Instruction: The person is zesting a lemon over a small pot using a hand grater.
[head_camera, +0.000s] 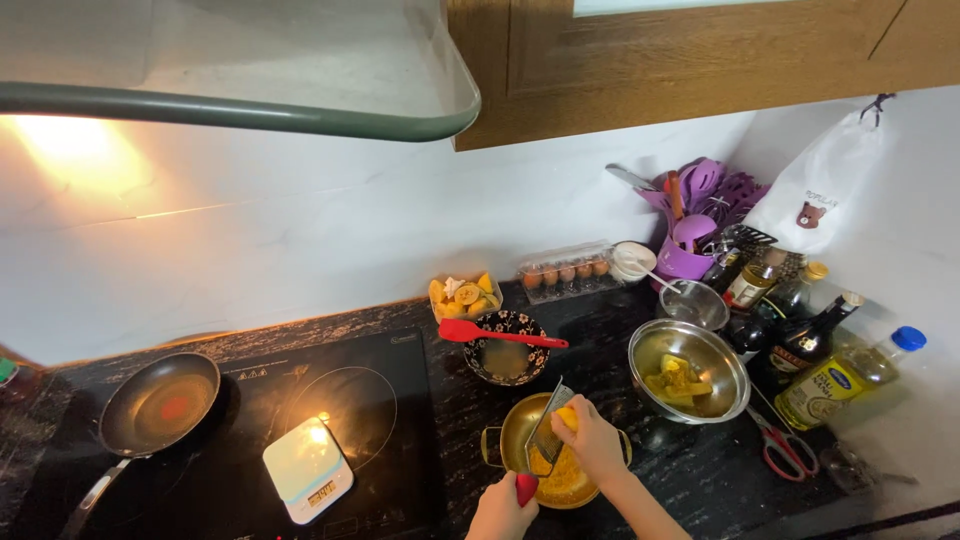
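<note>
Grater: small flat metal grater with a red handle (543, 436), which we prop at a slant over the round brass-coloured metal pot (510, 432), its tip pointing to about one o'clock.
Yellow piece: a small yellow chunk of food (568, 417) pressed against the grater face, just right of the blade.
Where: pot sits on the black speckled bench (690, 480), at three o'clock from the white digital kitchen scale (307, 468) and at seven o'clock from the steel mixing bowl holding yellow pieces (689, 370).
Done: we judge the grating well under way; a heap of yellow shreds (565, 478) already lies in the pot.
Left: part of the chunk is ungrated, and more yellow pieces wait in the steel bowl.
Left hands: our left hand (500, 512) is closed round the red handle at the lower edge of view, wrist low.
Right hands: our right hand (590, 440) is curled down over the chunk, fingertips pinching it onto the grater, forearm coming in from five o'clock.
Nearby: dark patterned bowl with a red spatula across it (505, 345) at twelve o'clock from the pot.
</note>
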